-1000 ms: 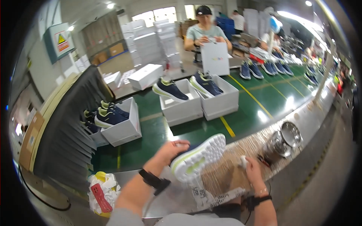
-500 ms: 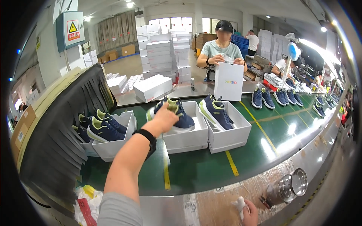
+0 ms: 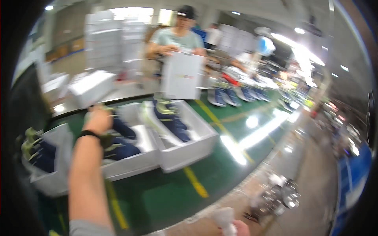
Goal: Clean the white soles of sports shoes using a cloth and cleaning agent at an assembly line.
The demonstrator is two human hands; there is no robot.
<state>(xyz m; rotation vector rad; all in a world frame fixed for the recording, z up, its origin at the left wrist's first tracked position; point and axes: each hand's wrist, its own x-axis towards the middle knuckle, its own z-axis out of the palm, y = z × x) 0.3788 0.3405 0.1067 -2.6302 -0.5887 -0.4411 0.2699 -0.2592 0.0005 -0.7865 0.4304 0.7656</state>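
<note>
My left hand (image 3: 98, 119) reaches into the middle white shoebox (image 3: 134, 167), its fingers closed at the collar of a navy sneaker (image 3: 123, 128) with lime-green lining. Motion blur hides the exact finger placement. A second navy sneaker (image 3: 121, 149) lies beside it in that box. Low at the front edge, my right hand (image 3: 241, 228), mostly cut off by the frame, is closed on a small white thing (image 3: 224, 217); its kind is too blurred to make out.
Open shoeboxes with navy sneakers stand at left (image 3: 59, 179) and right (image 3: 189, 153) on the green belt (image 3: 157, 196). Across it, a person (image 3: 177, 39) holds an upright white box lid (image 3: 182, 76). More sneakers (image 3: 224, 96) line the belt. A shiny metal container (image 3: 289, 194) stands near right.
My view has swung right, shifting the scene leftward and blurring it. The sneakers under my left hand now sit lower and apart in the middle box. My right hand still has the white thing.
</note>
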